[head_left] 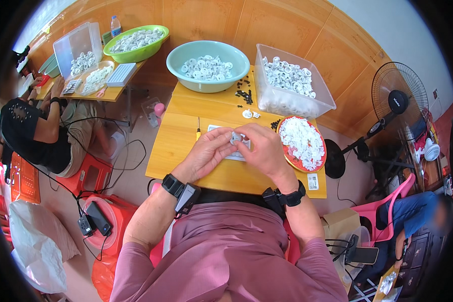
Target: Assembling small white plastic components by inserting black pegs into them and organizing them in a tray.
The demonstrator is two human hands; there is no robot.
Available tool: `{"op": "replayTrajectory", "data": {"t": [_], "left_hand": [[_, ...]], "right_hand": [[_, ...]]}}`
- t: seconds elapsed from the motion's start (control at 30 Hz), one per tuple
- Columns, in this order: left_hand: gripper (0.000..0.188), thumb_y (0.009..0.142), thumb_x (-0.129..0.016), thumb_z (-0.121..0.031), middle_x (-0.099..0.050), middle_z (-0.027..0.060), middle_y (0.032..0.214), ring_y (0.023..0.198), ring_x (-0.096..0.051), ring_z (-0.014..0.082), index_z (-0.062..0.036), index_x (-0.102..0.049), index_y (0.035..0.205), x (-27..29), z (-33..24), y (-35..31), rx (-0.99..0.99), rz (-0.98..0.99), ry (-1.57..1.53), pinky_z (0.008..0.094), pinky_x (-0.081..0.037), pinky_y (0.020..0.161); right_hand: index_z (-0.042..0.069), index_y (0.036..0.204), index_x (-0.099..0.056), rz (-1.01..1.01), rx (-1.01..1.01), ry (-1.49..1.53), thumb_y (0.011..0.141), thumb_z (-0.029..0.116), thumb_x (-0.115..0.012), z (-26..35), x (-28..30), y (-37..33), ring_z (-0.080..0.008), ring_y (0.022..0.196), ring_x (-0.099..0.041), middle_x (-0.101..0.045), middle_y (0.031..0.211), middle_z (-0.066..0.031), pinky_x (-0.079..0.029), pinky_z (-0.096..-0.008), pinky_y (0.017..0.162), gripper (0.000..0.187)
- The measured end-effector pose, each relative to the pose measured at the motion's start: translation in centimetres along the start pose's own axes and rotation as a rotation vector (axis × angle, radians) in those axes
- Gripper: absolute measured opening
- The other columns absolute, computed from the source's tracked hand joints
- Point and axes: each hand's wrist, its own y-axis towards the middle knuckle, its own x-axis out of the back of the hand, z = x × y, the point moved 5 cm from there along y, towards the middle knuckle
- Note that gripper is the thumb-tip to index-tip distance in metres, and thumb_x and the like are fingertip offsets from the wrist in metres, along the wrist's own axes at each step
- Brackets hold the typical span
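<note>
My left hand [206, 151] and my right hand [263, 152] meet over the wooden table [178, 136], fingertips pinched together. Between them is a small white plastic part [234, 138], partly covered by the fingers. Beneath the hands lies a white tray [212, 128], mostly hidden. A yellow-handled screwdriver [198, 134] rests left of it. Beyond my hands are a couple of loose white parts [247, 114] and scattered small black pieces [244, 95]. Right of my right hand, a red-rimmed plate [323, 157] is heaped with white pieces [302, 141].
At the table's far side stand a pale green basin [173, 65] and a clear bin [327, 100], both holding white parts. A black fan [398, 100] stands at the right. One co-worker [40, 131] sits at the left table, another [412, 216] at the lower right. Cables trail on the left.
</note>
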Motion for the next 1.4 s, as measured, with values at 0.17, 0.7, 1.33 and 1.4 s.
{"op": "replayTrajectory", "data": {"t": [0.17,0.7,1.33,1.4], "left_hand": [[0.021,0.099,-0.060,-0.011,-0.066,0.0120,0.116,0.107,-0.067,0.0200,-0.0006,-0.059,0.118,0.0,0.3,0.2,0.004,0.021,0.014,0.0332,-0.057,0.095],[0.032,0.096,-0.063,-0.006,-0.063,0.0128,0.119,0.109,-0.064,0.0213,0.0004,-0.052,0.126,-0.6,0.0,-0.1,-0.066,-0.005,0.000,0.0352,-0.055,0.097],[0.032,0.097,-0.062,-0.005,-0.064,0.0142,0.112,0.105,-0.066,0.0245,-0.0009,-0.050,0.126,-0.2,-0.2,0.0,-0.148,-0.058,0.038,0.0352,-0.056,0.092],[0.029,0.098,-0.061,-0.008,-0.063,0.0149,0.114,0.103,-0.066,0.0203,-0.0004,-0.052,0.124,-0.3,-0.3,-0.1,-0.155,-0.072,0.056,0.0325,-0.057,0.091]], "right_hand": [[0.004,0.093,-0.071,0.004,0.101,-0.154,0.078,0.010,-0.072,0.9,0.3,0.1,-0.0318,0.074,-0.067,-0.071,0.085,-0.0119,-0.052,-0.0385,0.066,0.016],[0.003,0.091,-0.066,-0.055,0.177,-0.182,0.080,0.011,-0.070,1.0,-0.5,-0.2,-0.0314,0.065,-0.063,-0.066,0.076,-0.0123,-0.050,-0.0405,0.061,0.014],[0.006,0.094,-0.063,-0.126,0.204,-0.186,0.074,0.008,-0.074,1.6,-0.9,-0.3,-0.0302,0.081,-0.067,-0.069,0.096,-0.0105,-0.053,-0.0396,0.070,0.023],[0.007,0.094,-0.063,-0.131,0.208,-0.220,0.074,0.008,-0.073,1.6,-0.8,-0.4,-0.0300,0.080,-0.067,-0.070,0.097,-0.0102,-0.052,-0.0396,0.069,0.023]]}}
